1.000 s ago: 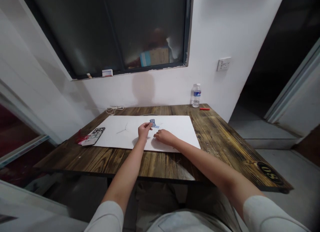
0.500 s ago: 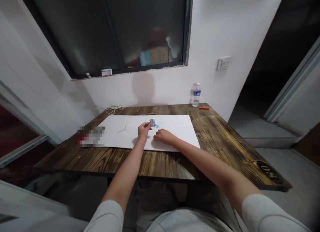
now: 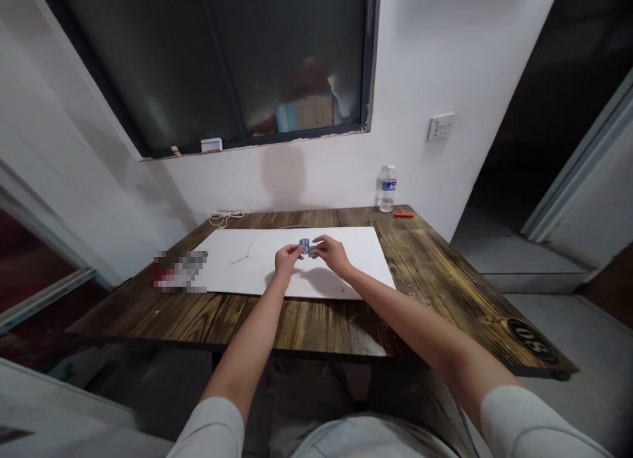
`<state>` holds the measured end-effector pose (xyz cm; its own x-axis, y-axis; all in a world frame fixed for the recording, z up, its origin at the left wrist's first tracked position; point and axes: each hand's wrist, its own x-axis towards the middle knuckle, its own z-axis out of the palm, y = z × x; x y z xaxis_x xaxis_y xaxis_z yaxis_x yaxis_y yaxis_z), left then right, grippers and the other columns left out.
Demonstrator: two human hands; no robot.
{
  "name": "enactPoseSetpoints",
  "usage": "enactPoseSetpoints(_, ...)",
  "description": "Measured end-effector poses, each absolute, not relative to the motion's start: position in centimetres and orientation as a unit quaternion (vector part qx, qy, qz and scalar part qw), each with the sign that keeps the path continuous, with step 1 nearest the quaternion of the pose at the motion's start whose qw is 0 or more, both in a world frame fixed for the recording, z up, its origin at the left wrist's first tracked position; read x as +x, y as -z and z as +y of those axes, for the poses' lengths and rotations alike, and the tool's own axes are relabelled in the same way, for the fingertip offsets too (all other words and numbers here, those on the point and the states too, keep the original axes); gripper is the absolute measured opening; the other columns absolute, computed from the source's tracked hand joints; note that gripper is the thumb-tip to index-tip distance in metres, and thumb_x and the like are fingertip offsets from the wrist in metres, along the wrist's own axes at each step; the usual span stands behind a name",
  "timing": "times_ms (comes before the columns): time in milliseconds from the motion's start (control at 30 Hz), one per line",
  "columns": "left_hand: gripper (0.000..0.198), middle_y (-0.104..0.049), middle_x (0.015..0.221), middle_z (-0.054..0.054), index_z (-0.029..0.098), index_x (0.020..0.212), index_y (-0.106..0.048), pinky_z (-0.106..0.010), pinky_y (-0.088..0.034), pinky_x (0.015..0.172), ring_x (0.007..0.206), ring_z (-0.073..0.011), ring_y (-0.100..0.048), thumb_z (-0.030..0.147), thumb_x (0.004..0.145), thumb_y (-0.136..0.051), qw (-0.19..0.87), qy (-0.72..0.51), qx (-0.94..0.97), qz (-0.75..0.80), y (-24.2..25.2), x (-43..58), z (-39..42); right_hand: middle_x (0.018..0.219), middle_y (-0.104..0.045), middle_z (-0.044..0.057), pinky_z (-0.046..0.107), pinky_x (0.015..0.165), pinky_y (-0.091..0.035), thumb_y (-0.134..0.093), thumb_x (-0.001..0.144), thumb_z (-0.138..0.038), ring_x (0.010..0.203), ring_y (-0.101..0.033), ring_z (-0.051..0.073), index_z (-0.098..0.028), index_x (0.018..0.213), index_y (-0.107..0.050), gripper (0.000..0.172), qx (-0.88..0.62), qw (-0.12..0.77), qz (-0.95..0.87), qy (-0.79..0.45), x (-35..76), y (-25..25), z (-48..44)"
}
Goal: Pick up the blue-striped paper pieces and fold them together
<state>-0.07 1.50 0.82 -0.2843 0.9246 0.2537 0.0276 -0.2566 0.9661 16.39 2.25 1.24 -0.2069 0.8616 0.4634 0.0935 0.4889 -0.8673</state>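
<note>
In the head view, the small blue piece [image 3: 305,245] is between the person's two hands, over the white board [image 3: 368,263] that lies on the wooden surface [image 3: 227,313]. It looks thin and flat, so it is probably light; it seems stiff rather than soft, though its material is too small to make out. If it is made of joined parts, the narrow section toward the right is likely the fragile bit, and its edges would be the best place to take hold, with a light pinch. How slippery it is cannot be judged.

The left hand [image 3: 288,258] pinches the piece near its left side between thumb and fingers. The right hand [image 3: 332,254] has its fingertips drawn narrow at the piece's right end; whether they actually grip it, I cannot tell. Both forearms reach forward from the near edge and converge, the left one steeper, the right one slanting in from the side, with the wrists above the board and shadows beneath.
</note>
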Motion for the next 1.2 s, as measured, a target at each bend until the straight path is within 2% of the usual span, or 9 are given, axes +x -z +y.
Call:
enactPoseSetpoints(67,0.043,-0.067,0.062,-0.003,0.015,0.073,-0.070,-0.027,-0.045,0.057,0.051,-0.0135,-0.059,0.047,0.049,-0.086,0.367,-0.623,0.490,0.487,-0.9,0.1,1.4,0.067,-0.069,0.000,0.027,0.061,-0.054,-0.071,0.073,-0.027,0.062,-0.070,0.017,-0.018,0.078,-0.060,0.015,-0.362,0.546,-0.643,-0.397,16.2,-1.3,2.6)
enactPoseSetpoints(167,0.043,-0.067,0.061,-0.003,0.015,0.072,-0.070,-0.028,-0.045,0.057,0.051,-0.0138,-0.058,0.048,0.048,-0.086,0.379,-0.609,0.508,0.477,-1.0,0.3,1.2,0.060,-0.065,0.000,0.025,0.053,-0.050,-0.073,0.071,-0.039,0.055,-0.068,0.017,-0.018,0.069,-0.058,0.026,-0.384,0.555,-0.617,-0.404,16.2,-1.3,2.6)
enactPoseSetpoints(367,0.041,-0.068,0.063,-0.004,0.015,0.069,-0.071,-0.028,-0.044,0.057,0.053,-0.0142,-0.057,0.047,0.048,-0.086,0.402,-0.583,0.538,0.457,-1.1,0.5,0.9,0.057,-0.063,-0.004,0.024,0.051,-0.047,-0.075,0.070,-0.046,0.048,-0.065,0.015,-0.020,0.081,-0.057,0.034,-0.394,0.543,-0.629,-0.393,16.6,-1.2,2.3)
enactPoseSetpoints(600,0.040,-0.070,0.068,-0.006,0.016,0.071,-0.072,-0.029,-0.046,0.057,0.054,-0.0148,-0.059,0.048,0.051,-0.086,0.406,-0.567,0.552,0.457,-1.1,0.7,0.9,0.055,-0.062,-0.005,0.023,0.051,-0.048,-0.075,0.070,-0.047,0.046,-0.062,0.014,-0.019,0.085,-0.057,0.036,-0.370,0.514,-0.652,-0.417,16.8,-0.5,3.6)
enactPoseSetpoints(767,0.041,-0.069,0.065,-0.004,0.015,0.074,-0.072,-0.026,-0.046,0.056,0.052,-0.0130,-0.058,0.045,0.051,-0.086,0.376,-0.621,0.497,0.475,-0.9,0.2,1.4,0.058,-0.063,-0.002,0.023,0.050,-0.047,-0.060,0.084,-0.047,0.045,-0.057,0.012,-0.018,0.084,-0.059,0.029,-0.382,0.505,-0.642,-0.433,17.1,-0.7,4.9)
enactPoseSetpoints(900,0.039,-0.070,0.067,-0.004,0.016,0.076,-0.072,-0.025,-0.045,0.055,0.052,-0.0125,-0.059,0.045,0.054,-0.084,0.346,-0.652,0.459,0.494,-0.8,-0.5,2.0,0.070,-0.070,0.002,0.024,0.061,-0.047,-0.053,0.090,-0.042,0.062,-0.063,0.015,-0.018,0.088,-0.064,0.026,-0.464,0.455,-0.693,-0.313,17.6,-1.1,6.2)
enactPoseSetpoints(1033,0.040,-0.070,0.068,-0.003,0.016,0.078,-0.072,-0.024,-0.044,0.054,0.052,-0.0118,-0.059,0.046,0.055,-0.083,0.328,-0.665,0.444,0.503,-0.7,-0.8,2.3,0.103,-0.072,0.008,0.028,0.081,-0.047,-0.057,0.090,-0.026,0.097,-0.064,0.020,-0.018,0.103,-0.068,0.019,-0.490,0.349,-0.785,-0.150,18.0,-1.1,7.8)
enactPoseSetpoints(1100,0.041,-0.070,0.068,-0.003,0.016,0.079,-0.072,-0.024,-0.044,0.053,0.052,-0.0118,-0.059,0.047,0.054,-0.083,0.326,-0.666,0.444,0.504,-0.6,-0.9,2.4,0.117,-0.068,0.011,0.030,0.087,-0.045,-0.055,0.091,-0.021,0.108,-0.061,0.023,-0.018,0.115,-0.066,0.027,-0.491,0.287,-0.816,-0.103,17.9,-0.9,8.6)
enactPoseSetpoints(1200,0.042,-0.069,0.068,-0.003,0.016,0.079,-0.072,-0.024,-0.044,0.053,0.053,-0.0118,-0.059,0.048,0.054,-0.083,0.329,-0.665,0.442,0.505,-0.5,-1.1,2.5,0.126,-0.064,0.013,0.032,0.090,-0.044,-0.052,0.092,-0.018,0.112,-0.059,0.025,-0.018,0.129,-0.059,0.038,-0.489,0.201,-0.847,-0.054,17.6,-0.7,9.4)
